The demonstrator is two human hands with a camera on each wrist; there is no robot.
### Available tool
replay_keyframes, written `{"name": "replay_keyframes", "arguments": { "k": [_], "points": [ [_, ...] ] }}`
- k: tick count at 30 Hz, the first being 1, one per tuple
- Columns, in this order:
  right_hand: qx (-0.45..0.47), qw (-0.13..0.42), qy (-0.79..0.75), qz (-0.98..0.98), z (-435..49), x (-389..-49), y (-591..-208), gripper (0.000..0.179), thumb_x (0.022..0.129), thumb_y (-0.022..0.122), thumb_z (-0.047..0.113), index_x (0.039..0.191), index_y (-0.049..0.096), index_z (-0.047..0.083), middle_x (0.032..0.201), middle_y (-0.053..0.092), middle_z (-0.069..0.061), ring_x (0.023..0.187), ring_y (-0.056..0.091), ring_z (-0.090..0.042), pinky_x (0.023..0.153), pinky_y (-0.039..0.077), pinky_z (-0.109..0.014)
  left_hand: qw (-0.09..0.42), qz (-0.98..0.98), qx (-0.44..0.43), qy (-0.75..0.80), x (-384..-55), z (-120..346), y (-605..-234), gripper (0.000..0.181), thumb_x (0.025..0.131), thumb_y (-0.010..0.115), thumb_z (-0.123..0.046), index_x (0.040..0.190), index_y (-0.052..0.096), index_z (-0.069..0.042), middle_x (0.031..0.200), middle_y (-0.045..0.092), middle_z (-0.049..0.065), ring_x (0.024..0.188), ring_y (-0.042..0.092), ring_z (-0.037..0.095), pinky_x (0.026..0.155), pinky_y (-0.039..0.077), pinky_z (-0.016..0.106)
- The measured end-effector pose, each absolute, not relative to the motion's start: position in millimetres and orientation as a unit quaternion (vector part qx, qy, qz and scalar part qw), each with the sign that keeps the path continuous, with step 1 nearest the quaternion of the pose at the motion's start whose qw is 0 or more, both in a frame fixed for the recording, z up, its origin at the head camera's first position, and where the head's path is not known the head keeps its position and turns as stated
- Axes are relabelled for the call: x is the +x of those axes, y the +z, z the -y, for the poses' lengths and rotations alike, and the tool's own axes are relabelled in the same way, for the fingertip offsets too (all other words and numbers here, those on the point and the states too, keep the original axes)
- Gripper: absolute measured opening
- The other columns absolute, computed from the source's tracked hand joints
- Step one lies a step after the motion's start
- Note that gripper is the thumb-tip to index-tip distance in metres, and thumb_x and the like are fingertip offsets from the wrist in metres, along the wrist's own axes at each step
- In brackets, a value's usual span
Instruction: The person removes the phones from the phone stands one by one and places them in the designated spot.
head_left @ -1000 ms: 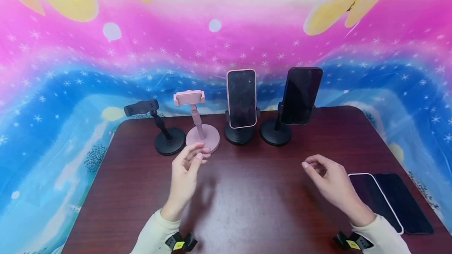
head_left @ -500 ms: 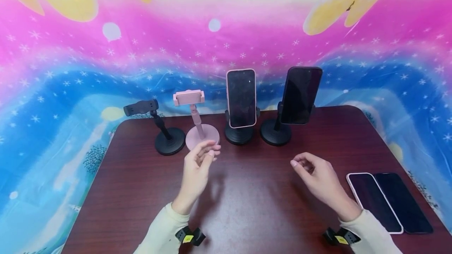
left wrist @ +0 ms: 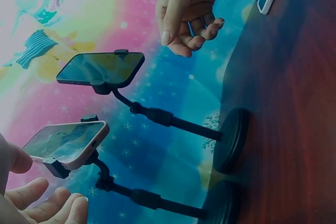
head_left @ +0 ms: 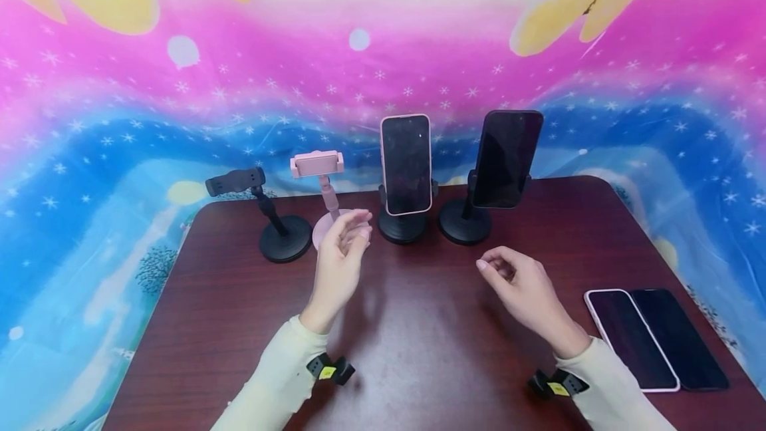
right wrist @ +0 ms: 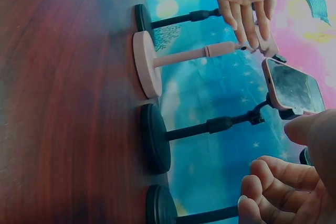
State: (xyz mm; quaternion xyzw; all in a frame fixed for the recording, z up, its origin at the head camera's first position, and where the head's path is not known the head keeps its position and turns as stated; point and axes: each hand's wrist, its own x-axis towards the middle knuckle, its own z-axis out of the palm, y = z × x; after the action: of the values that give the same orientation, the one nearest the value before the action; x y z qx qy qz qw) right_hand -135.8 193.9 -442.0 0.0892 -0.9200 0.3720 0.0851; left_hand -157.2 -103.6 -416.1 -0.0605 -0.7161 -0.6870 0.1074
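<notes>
My left hand (head_left: 340, 268) hovers over the table with relaxed, slightly bent fingers, overlapping the base of the pink phone stand (head_left: 317, 165) in the head view. It holds nothing. To its right, my right hand (head_left: 526, 291) hangs in the air, fingers loosely curled and nothing in them. Ahead of the hands, a pink-cased phone (head_left: 406, 165) stands clamped in a black phone stand (head_left: 403, 227). Beside it a black phone (head_left: 508, 158) sits tilted in another black stand (head_left: 465, 221). In the left wrist view the left fingers appear close to the pink-cased phone (left wrist: 68, 142).
A black phone stand (head_left: 284, 238) with a bare clamp is at the far left of the row. On the right of the dark wooden table (head_left: 419, 351), a white-edged phone (head_left: 634, 338) and a black phone (head_left: 682, 338) lie flat. A colourful cloth (head_left: 287, 52) hangs behind.
Both hands have moved forward. The left has also shifted right and the right has moved left, bringing them nearer to each other. The stands and phones have stayed in place.
</notes>
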Motion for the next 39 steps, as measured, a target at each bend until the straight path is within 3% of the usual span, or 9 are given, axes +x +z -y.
{"name": "replay_keyframes", "arguments": {
  "k": [2, 10, 15, 27, 35, 39],
  "points": [
    [0.093, 0.083, 0.376, 0.918, -192, -138, -440, 0.013, 0.099, 0.067, 0.027, 0.101, 0.071, 0.014, 0.081, 0.067, 0.002, 0.07, 0.056, -0.007, 0.063, 0.048, -0.021, 0.103, 0.72, -0.059, -0.683, -162, 103, -413, 0.033, 0.102, 0.054, -0.002, 0.135, 0.057, 0.0, 0.133, 0.063, 0.016, 0.117, 0.065, 0.027, 0.095, 0.056, 0.021],
    [0.1, 0.072, 0.383, 0.915, -184, -146, -435, 0.017, 0.1, 0.065, 0.03, 0.103, 0.07, 0.014, 0.083, 0.067, 0.001, 0.069, 0.056, -0.011, 0.062, 0.048, -0.023, 0.103, 0.748, -0.075, -0.651, -183, 97, -401, 0.042, 0.102, 0.055, -0.007, 0.144, 0.052, -0.003, 0.143, 0.058, 0.017, 0.127, 0.062, 0.031, 0.112, 0.048, 0.047],
    [0.107, 0.067, 0.384, 0.915, -180, -150, -433, 0.017, 0.1, 0.065, 0.029, 0.104, 0.07, 0.014, 0.083, 0.068, 0.001, 0.069, 0.056, -0.01, 0.063, 0.048, -0.023, 0.087, 0.762, -0.085, -0.636, -196, 93, -395, 0.046, 0.102, 0.057, -0.011, 0.148, 0.05, -0.006, 0.148, 0.055, 0.017, 0.126, 0.064, 0.031, 0.111, 0.049, 0.047],
    [0.11, 0.052, 0.378, 0.918, -176, -156, -427, 0.02, 0.1, 0.065, 0.032, 0.106, 0.071, 0.014, 0.085, 0.069, 0.0, 0.071, 0.056, -0.013, 0.062, 0.047, -0.024, 0.044, 0.771, -0.096, -0.628, -215, 87, -390, 0.048, 0.101, 0.061, -0.014, 0.146, 0.05, 0.001, 0.146, 0.055, 0.022, 0.128, 0.062, 0.036, 0.106, 0.053, 0.047],
    [0.106, 0.049, 0.375, 0.919, -176, -155, -426, 0.021, 0.1, 0.064, 0.033, 0.106, 0.071, 0.014, 0.085, 0.068, 0.0, 0.072, 0.056, -0.014, 0.062, 0.047, -0.025, 0.023, 0.768, -0.087, -0.634, -217, 85, -387, 0.048, 0.101, 0.06, -0.01, 0.146, 0.048, 0.004, 0.137, 0.062, 0.025, 0.102, 0.073, 0.039, 0.096, 0.059, 0.045],
    [0.107, 0.049, 0.374, 0.92, -177, -156, -426, 0.021, 0.1, 0.064, 0.033, 0.106, 0.071, 0.014, 0.085, 0.068, 0.0, 0.072, 0.056, -0.013, 0.062, 0.047, -0.025, 0.031, 0.766, -0.084, -0.637, -217, 83, -388, 0.046, 0.1, 0.061, -0.008, 0.144, 0.051, 0.004, 0.133, 0.064, 0.026, 0.106, 0.072, 0.039, 0.099, 0.057, 0.045]
  ]
}}
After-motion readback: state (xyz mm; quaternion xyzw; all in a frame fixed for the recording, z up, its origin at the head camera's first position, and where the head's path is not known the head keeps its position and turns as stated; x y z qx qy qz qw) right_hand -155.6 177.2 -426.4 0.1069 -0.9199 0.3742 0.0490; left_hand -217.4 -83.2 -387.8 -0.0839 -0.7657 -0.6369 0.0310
